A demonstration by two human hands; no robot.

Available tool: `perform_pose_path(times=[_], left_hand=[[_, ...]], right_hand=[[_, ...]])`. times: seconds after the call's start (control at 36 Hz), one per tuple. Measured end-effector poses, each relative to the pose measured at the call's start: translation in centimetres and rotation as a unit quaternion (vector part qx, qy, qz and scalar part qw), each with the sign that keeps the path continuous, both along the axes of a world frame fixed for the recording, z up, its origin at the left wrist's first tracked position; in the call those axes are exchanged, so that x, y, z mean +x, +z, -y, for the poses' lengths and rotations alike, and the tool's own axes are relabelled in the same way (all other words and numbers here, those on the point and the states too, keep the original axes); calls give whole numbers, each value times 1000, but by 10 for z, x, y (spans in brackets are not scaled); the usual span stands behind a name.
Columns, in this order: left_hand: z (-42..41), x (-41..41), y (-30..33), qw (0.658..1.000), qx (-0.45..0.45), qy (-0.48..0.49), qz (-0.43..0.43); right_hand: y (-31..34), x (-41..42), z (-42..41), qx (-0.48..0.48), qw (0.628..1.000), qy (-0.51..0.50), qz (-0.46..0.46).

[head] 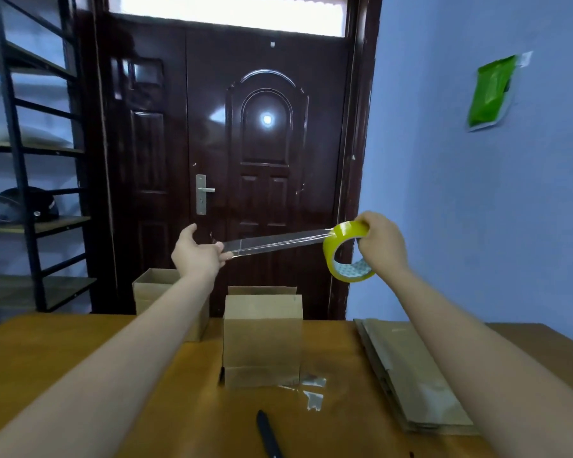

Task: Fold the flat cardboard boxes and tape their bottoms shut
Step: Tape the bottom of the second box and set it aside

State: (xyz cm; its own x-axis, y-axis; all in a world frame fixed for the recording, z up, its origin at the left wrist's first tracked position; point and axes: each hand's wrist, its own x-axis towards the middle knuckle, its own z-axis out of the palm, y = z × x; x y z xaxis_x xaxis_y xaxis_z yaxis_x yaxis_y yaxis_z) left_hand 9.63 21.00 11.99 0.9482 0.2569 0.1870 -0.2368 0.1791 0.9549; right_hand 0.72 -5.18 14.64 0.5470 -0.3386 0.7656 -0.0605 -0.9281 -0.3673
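Your right hand (379, 244) grips the yellow tape roll (346, 251); your left hand (199, 254) pinches the drawn strip (275, 242), held above the folded box (262, 338) on the tabletop (179, 408). Risk: a slackened strip may twist and stick to itself.

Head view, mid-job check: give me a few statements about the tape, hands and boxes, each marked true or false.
1. The right hand holds the yellow tape roll. True.
2. The left hand rests on the table. False: it pinches the pulled-out tape strip in the air.
3. The flat box stack lies on the table's right. True.
4. The black pen stands inside the middle box. False: it lies on the table.
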Motion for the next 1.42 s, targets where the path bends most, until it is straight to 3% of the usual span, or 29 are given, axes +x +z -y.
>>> perform_pose_path(times=[0.11, 0.17, 0.22, 0.28, 0.53, 0.78, 0.94, 1.22, 1.42], left_hand=[[3, 4, -6, 1000, -3, -9, -22], [1, 6, -8, 1000, 24, -6, -14], [-2, 9, -11, 998, 60, 6, -5], [-3, 12, -14, 996, 84, 13, 3], [-6, 12, -37, 988, 150, 30, 1], [-20, -3, -30, 985, 163, 1, -53], [-20, 0, -26, 992, 6, -37, -117], [-14, -5, -27, 990, 45, -89, -101], [0, 6, -37, 977, -76, -157, -123]], right_hand=[[-13, 7, 4, 50, 998, 26, 10], [-22, 4, 11, -57, 997, -6, -53], [-30, 1, 15, -205, 973, -26, -102], [-36, -1, 18, -287, 948, -42, -133], [-50, 7, 17, -437, 881, -66, -167], [-32, 4, 13, -434, 896, -63, -68], [-16, 2, 12, -427, 902, -61, -30], [-24, 4, 27, -377, 923, -65, -41], [-27, 8, 32, -352, 933, -71, -31]])
